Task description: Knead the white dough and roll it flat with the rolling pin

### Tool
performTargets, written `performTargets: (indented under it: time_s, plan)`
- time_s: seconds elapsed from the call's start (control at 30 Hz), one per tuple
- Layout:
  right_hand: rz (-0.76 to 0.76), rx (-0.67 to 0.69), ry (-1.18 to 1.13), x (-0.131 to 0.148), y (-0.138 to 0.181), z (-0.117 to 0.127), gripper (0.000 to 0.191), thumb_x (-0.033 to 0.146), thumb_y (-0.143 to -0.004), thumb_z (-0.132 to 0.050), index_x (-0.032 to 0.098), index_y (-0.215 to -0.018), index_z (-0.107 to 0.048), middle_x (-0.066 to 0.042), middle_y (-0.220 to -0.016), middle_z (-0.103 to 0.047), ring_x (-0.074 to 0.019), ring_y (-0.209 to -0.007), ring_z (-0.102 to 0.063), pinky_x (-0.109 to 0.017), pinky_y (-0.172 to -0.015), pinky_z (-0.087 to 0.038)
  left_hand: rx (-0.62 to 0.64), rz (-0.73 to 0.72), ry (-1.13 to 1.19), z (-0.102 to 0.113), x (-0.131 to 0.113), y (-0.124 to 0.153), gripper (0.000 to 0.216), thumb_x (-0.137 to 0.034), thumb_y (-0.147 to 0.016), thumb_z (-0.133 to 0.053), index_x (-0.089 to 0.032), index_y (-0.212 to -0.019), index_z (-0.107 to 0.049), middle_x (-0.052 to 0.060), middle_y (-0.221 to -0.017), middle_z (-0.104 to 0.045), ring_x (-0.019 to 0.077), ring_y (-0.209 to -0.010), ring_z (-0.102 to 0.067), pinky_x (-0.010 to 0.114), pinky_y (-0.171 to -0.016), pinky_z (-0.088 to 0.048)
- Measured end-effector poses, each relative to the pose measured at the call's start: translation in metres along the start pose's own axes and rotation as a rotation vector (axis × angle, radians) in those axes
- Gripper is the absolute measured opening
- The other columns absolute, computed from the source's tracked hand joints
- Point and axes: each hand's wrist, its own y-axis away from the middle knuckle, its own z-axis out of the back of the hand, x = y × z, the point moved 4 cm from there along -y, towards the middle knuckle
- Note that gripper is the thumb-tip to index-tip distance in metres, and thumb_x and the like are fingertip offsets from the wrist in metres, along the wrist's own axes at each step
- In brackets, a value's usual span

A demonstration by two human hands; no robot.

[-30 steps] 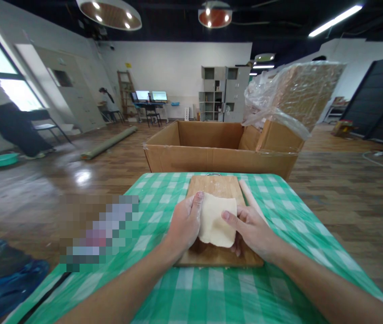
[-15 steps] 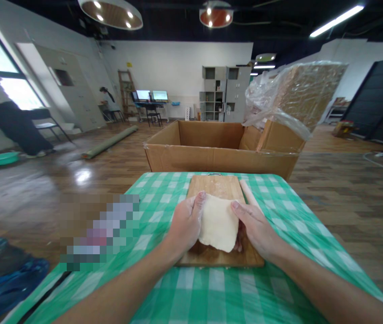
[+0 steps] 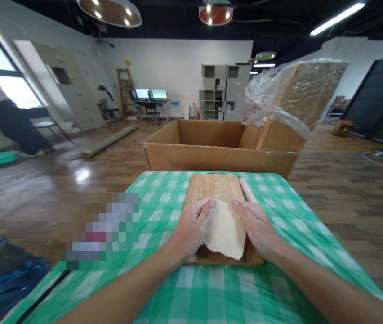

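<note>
A thin, pale sheet of dough (image 3: 225,231) hangs between my two hands, tilted over a wooden cutting board (image 3: 213,185). My left hand (image 3: 194,225) pinches its left upper edge, thumb on top and fingers hidden behind. At the upper right edge, my right hand (image 3: 255,225) grips it the same way. White flour dusts the fingers of both hands. Along the board's right side lies a pale rolling pin (image 3: 247,190), partly covered by my right hand. How much of the dough touches the board I cannot tell.
A green-and-white checked cloth (image 3: 191,292) covers the table. Beyond its far edge stands a large open cardboard box (image 3: 218,157). A blurred-out object (image 3: 100,234) is at the table's left edge, and dark blue plastic (image 3: 12,283) lies at lower left. Two people are farther off at left.
My left hand has moved right, closer to my right hand. The dough has narrowed at the top and its lower edge has swung down and to the right.
</note>
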Motion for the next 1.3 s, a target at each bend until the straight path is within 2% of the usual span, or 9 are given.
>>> performTargets:
  time_s: [0.13,0.27,0.33,0.43,0.57,0.8,0.93,1.1,1.3]
  plan:
    - [0.024,-0.039,-0.031,0.001,-0.001,0.001,0.052,0.063,-0.089,-0.06,0.015,-0.101,-0.074,-0.011,-0.084,-0.076,-0.0235,-0.074,-0.072,-0.032,-0.063,-0.058,0.118,0.039,0.154,-0.009,0.002,0.0,0.042,-0.056,-0.088,-0.064,-0.014,-0.095,-0.065,0.002,-0.073,-0.066,0.0141,-0.06,-0.058,0.022,-0.055,-0.047]
    - [-0.126,0.139,0.002,-0.005,0.004,-0.007,0.048,0.059,-0.081,-0.073,0.015,-0.098,-0.069,-0.004,-0.066,-0.071,-0.0159,-0.045,-0.062,-0.025,-0.04,-0.051,0.01,0.011,0.116,-0.003,0.003,-0.003,0.042,-0.053,-0.094,-0.057,-0.015,-0.11,-0.064,0.006,-0.085,-0.071,0.0159,-0.065,-0.062,0.024,-0.057,-0.049]
    - [-0.179,0.219,0.052,-0.004,0.008,-0.011,0.044,0.053,-0.076,-0.08,0.014,-0.089,-0.067,-0.002,-0.058,-0.067,-0.0138,-0.039,-0.059,-0.022,-0.035,-0.048,-0.057,-0.042,0.051,0.003,0.002,-0.004,0.04,-0.051,-0.095,-0.056,-0.015,-0.111,-0.065,0.007,-0.093,-0.072,0.017,-0.071,-0.064,0.024,-0.06,-0.05]
    - [-0.165,0.256,0.08,0.003,0.009,-0.013,0.039,0.051,-0.078,-0.079,0.014,-0.08,-0.065,-0.001,-0.053,-0.064,-0.0122,-0.039,-0.059,-0.019,-0.036,-0.046,-0.099,-0.089,0.003,0.008,0.001,-0.006,0.038,-0.05,-0.097,-0.054,-0.016,-0.111,-0.065,0.007,-0.096,-0.072,0.0176,-0.076,-0.064,0.024,-0.063,-0.05]
    - [-0.146,0.239,0.074,0.006,0.009,-0.014,0.041,0.051,-0.078,-0.079,0.013,-0.083,-0.066,-0.002,-0.058,-0.067,-0.0115,-0.041,-0.06,-0.019,-0.037,-0.047,-0.085,-0.074,0.024,0.008,0.001,-0.007,0.039,-0.051,-0.097,-0.053,-0.016,-0.108,-0.065,0.006,-0.091,-0.072,0.0164,-0.071,-0.063,0.024,-0.062,-0.049]
    - [-0.251,0.414,0.085,-0.003,0.015,-0.019,0.041,0.049,-0.078,-0.079,0.011,-0.072,-0.066,-0.005,-0.062,-0.07,-0.0119,-0.047,-0.063,-0.021,-0.045,-0.052,-0.102,-0.043,0.047,0.009,0.001,-0.006,0.039,-0.052,-0.094,-0.057,-0.016,-0.105,-0.065,0.006,-0.092,-0.073,0.0167,-0.07,-0.064,0.023,-0.06,-0.048]
    - [-0.219,0.422,0.097,-0.001,0.015,-0.018,0.038,0.047,-0.079,-0.079,0.011,-0.074,-0.067,-0.003,-0.062,-0.07,-0.0117,-0.048,-0.063,-0.022,-0.047,-0.053,-0.08,-0.023,0.069,0.008,0.002,-0.007,0.039,-0.053,-0.093,-0.058,-0.015,-0.1,-0.065,0.005,-0.089,-0.072,0.015,-0.065,-0.062,0.023,-0.058,-0.048]
    - [-0.232,0.436,0.075,-0.006,0.015,-0.018,0.043,0.053,-0.082,-0.074,0.011,-0.082,-0.067,-0.006,-0.068,-0.073,-0.0127,-0.05,-0.065,-0.023,-0.05,-0.054,-0.066,-0.038,0.081,0.008,0.001,-0.008,0.04,-0.051,-0.094,-0.057,-0.014,-0.105,-0.065,0.006,-0.089,-0.071,0.0146,-0.067,-0.062,0.022,-0.057,-0.048]
    - [-0.194,0.343,0.094,-0.001,0.012,-0.017,0.051,0.06,-0.083,-0.07,0.01,-0.089,-0.071,-0.007,-0.069,-0.072,-0.0139,-0.053,-0.065,-0.024,-0.05,-0.053,0.016,0.036,0.118,-0.001,-0.001,-0.002,0.046,-0.055,-0.096,-0.051,-0.015,-0.114,-0.062,0.005,-0.081,-0.071,0.0146,-0.056,-0.061,0.022,-0.047,-0.047]
